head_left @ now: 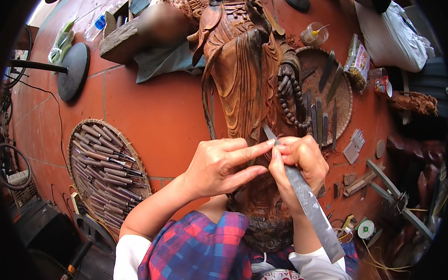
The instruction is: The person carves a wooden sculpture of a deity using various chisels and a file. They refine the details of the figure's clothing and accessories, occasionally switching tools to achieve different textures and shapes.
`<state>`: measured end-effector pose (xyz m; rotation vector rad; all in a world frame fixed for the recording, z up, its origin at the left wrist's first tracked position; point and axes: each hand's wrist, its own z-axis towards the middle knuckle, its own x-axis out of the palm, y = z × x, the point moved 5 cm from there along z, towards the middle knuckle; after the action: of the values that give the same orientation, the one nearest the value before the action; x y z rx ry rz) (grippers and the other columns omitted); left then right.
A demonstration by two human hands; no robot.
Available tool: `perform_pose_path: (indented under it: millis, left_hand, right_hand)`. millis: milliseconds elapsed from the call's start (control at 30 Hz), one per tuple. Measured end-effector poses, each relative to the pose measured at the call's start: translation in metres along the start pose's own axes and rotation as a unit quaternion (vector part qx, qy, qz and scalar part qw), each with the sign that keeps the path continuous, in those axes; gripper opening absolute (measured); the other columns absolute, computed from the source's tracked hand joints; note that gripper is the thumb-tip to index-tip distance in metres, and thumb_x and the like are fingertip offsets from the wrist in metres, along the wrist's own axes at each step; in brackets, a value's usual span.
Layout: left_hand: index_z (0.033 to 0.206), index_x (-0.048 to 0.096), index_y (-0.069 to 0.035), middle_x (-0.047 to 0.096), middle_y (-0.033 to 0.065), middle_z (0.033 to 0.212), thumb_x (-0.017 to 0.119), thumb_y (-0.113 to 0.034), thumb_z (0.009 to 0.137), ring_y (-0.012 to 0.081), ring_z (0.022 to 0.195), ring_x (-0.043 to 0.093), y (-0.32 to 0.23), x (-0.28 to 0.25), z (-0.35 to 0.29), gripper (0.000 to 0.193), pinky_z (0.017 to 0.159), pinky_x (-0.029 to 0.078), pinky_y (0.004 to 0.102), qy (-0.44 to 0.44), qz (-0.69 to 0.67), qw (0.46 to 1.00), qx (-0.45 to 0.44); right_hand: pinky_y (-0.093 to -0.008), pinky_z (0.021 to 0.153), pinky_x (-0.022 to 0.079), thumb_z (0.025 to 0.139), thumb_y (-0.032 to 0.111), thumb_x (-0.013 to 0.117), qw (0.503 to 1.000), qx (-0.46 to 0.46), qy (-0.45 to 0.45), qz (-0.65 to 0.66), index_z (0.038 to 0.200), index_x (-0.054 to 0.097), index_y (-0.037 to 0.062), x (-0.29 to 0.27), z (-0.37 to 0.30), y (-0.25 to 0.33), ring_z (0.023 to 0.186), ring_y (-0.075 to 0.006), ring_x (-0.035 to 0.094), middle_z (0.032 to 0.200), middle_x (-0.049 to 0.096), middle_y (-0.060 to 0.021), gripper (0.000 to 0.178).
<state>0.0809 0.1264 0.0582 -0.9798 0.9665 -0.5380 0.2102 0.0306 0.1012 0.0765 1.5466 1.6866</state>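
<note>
A carved wooden robed statue lies lengthwise in front of me, its lower end near my lap. My right hand is closed round a long flat grey file, whose narrow tip meets the carved folds beside the statue's bead string. The file's broad end slants back past my right forearm. My left hand reaches over the statue, thumb and index stretched apart; the index fingertip rests on the file near its narrow end. Part of the statue under my hands is hidden.
At left, a round woven tray holds many wooden-handled carving chisels. A second woven tray with several flat files lies at right. A black round stand base, a wooden block, a jar and a metal clamp surround the statue.
</note>
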Motion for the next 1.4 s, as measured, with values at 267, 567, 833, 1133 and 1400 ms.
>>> perform_pose_path:
  millis: [267, 567, 833, 1133, 1400]
  left_hand:
    - [0.13, 0.07, -0.015, 0.054, 0.0038, 0.067, 0.081, -0.027, 0.082, 0.0194, 0.056, 0.057, -0.004, 0.003, 0.003, 0.05, 0.05, 0.047, 0.0334, 0.01, 0.026, 1.0, -0.005]
    - [0.132, 0.069, -0.012, 0.048, 0.0028, 0.065, 0.084, -0.023, 0.077, 0.0161, 0.054, 0.05, -0.012, 0.01, 0.002, 0.058, 0.049, 0.041, 0.0319, 0.008, 0.075, 0.996, 0.044]
    - [0.133, 0.068, -0.012, 0.051, 0.0023, 0.065, 0.085, -0.024, 0.076, 0.0173, 0.053, 0.05, -0.009, 0.009, 0.004, 0.06, 0.048, 0.04, 0.0315, 0.009, 0.069, 0.996, 0.053]
    - [0.122, 0.074, -0.014, 0.052, -0.0007, 0.066, 0.083, -0.021, 0.078, 0.0153, 0.055, 0.055, -0.012, 0.01, 0.0, 0.045, 0.05, 0.044, 0.0303, -0.009, 0.072, 0.993, 0.088]
    - [0.095, 0.077, -0.01, 0.063, -0.0024, 0.071, 0.08, -0.016, 0.071, 0.0114, 0.056, 0.058, -0.025, 0.007, 0.009, 0.025, 0.05, 0.044, 0.0263, -0.055, 0.096, 0.974, 0.197]
  right_hand:
    - [-0.03, 0.067, 0.054, 0.077, -0.012, 0.072, 1.0, 0.008, 0.011, 0.016, 0.072, 0.049, 0.0016, -0.007, 0.002, -0.004, 0.075, -0.0202, 0.067, 0.076, 0.059, -0.0084, 0.028]
    - [-0.0293, 0.068, 0.053, 0.077, -0.013, 0.072, 0.999, 0.027, 0.015, 0.033, 0.069, 0.048, 0.0015, -0.015, 0.0, -0.008, 0.074, -0.0176, 0.066, 0.075, 0.058, -0.0072, 0.029]
    - [-0.0285, 0.059, 0.051, 0.077, -0.01, 0.074, 0.998, 0.021, -0.016, 0.06, 0.072, 0.052, -0.0006, -0.014, -0.003, -0.012, 0.066, -0.0177, 0.063, 0.075, 0.058, -0.0094, 0.024]
    - [-0.0312, 0.063, 0.058, 0.073, 0.0, 0.089, 0.999, -0.032, -0.031, -0.021, 0.077, 0.057, 0.0028, -0.017, -0.024, -0.001, 0.074, -0.0216, 0.07, 0.08, 0.064, -0.0097, 0.032]
    - [-0.0335, 0.063, 0.057, 0.067, 0.038, 0.086, 0.974, -0.206, 0.063, -0.067, 0.093, 0.076, 0.0038, -0.015, -0.044, 0.01, 0.076, -0.0237, 0.067, 0.096, 0.066, -0.0079, 0.044]
